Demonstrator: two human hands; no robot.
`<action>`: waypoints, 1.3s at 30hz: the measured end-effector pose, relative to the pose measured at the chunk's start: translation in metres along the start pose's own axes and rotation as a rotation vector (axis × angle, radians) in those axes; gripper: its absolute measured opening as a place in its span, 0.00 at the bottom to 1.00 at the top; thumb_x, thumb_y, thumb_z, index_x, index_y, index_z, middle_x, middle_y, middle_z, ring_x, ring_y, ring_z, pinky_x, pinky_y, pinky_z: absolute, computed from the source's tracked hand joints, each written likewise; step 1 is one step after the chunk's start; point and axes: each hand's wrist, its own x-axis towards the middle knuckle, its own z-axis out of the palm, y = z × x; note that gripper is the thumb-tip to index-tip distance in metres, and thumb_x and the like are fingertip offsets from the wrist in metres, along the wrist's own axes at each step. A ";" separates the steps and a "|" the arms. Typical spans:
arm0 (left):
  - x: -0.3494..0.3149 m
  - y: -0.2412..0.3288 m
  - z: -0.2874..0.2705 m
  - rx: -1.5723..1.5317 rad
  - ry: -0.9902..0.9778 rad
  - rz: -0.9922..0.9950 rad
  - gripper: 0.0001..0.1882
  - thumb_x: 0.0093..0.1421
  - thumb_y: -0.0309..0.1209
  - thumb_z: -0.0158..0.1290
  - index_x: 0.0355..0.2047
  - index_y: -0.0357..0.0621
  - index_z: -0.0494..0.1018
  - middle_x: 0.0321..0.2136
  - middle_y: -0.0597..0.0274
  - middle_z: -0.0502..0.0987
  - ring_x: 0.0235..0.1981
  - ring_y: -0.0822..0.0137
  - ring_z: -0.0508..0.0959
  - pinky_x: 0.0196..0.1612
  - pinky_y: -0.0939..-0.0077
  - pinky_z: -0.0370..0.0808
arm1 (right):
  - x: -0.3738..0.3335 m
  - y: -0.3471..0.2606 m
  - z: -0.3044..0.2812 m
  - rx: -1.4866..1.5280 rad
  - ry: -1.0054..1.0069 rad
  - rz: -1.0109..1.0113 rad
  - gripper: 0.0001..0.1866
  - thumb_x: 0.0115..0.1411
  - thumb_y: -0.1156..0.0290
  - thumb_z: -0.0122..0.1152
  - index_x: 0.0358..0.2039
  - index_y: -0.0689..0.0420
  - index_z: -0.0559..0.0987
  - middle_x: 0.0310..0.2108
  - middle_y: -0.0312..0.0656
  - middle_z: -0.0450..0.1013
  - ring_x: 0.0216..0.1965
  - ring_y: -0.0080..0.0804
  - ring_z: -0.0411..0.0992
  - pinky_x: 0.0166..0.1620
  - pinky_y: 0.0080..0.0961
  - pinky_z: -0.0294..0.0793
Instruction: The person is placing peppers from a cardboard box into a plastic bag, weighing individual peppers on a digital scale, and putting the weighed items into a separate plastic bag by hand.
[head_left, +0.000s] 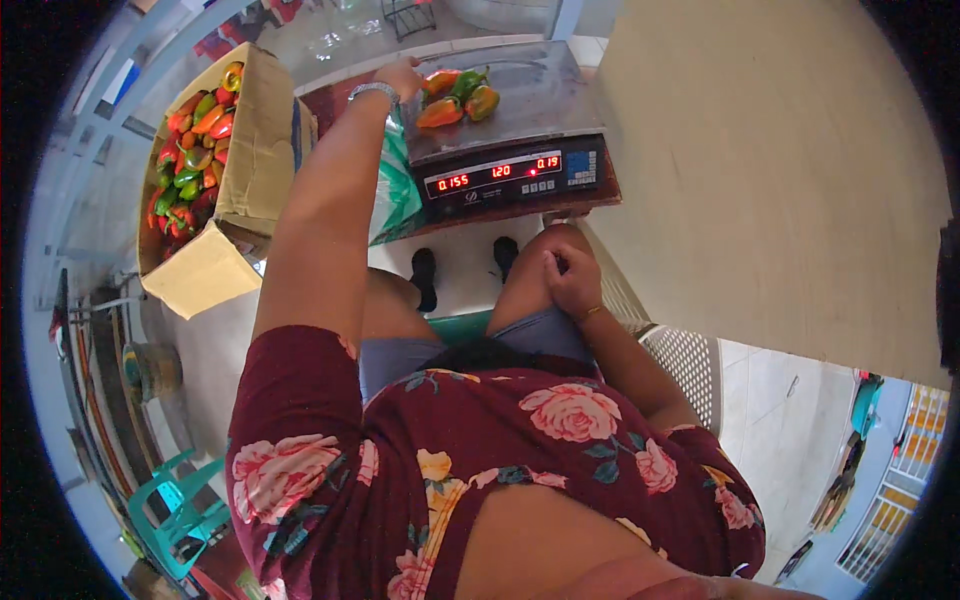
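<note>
My left hand (pixel 401 77), with a metal watch or bracelet at its wrist, is stretched out to the left edge of the weighing scale (pixel 550 100). It is right beside a small group of orange and green peppers (pixel 441 112) lying on the metal pan. Its fingers are mostly hidden, so whether it grips a pepper cannot be told. On my right thigh rests my right hand (pixel 575 283), fingers curled in, with nothing visible in them. Red digits glow on the scale's dark front panel.
At the left stands an open cardboard box (pixel 255 140) full of red, orange and green peppers (pixel 190 165). A green and white plastic bag (pixel 396 195) hangs beside the scale. A large pale wooden board (pixel 770 170) takes up the right side. Behind at lower left is a green plastic chair (pixel 175 510).
</note>
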 end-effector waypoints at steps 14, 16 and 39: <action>-0.008 -0.067 -0.071 0.048 0.300 0.007 0.20 0.50 0.37 0.49 0.42 0.44 0.73 0.42 0.50 0.74 0.44 0.52 0.74 0.50 0.65 0.68 | 0.001 0.001 0.002 -0.026 -0.056 0.027 0.09 0.52 0.67 0.58 0.25 0.60 0.76 0.19 0.45 0.71 0.20 0.35 0.70 0.26 0.27 0.68; -0.013 -0.062 -0.075 0.047 0.280 0.026 0.20 0.50 0.38 0.49 0.42 0.44 0.74 0.42 0.50 0.74 0.44 0.52 0.74 0.50 0.66 0.68 | 0.002 0.008 0.006 -0.019 -0.059 0.015 0.09 0.52 0.66 0.58 0.25 0.60 0.76 0.19 0.45 0.71 0.20 0.35 0.70 0.26 0.27 0.68; -0.050 -0.024 -0.107 0.045 0.387 -0.095 0.22 0.49 0.47 0.52 0.35 0.41 0.75 0.34 0.48 0.77 0.39 0.51 0.76 0.41 0.60 0.73 | -0.004 -0.001 0.001 0.052 0.067 -0.050 0.09 0.53 0.67 0.57 0.24 0.60 0.76 0.17 0.44 0.70 0.18 0.32 0.68 0.25 0.27 0.67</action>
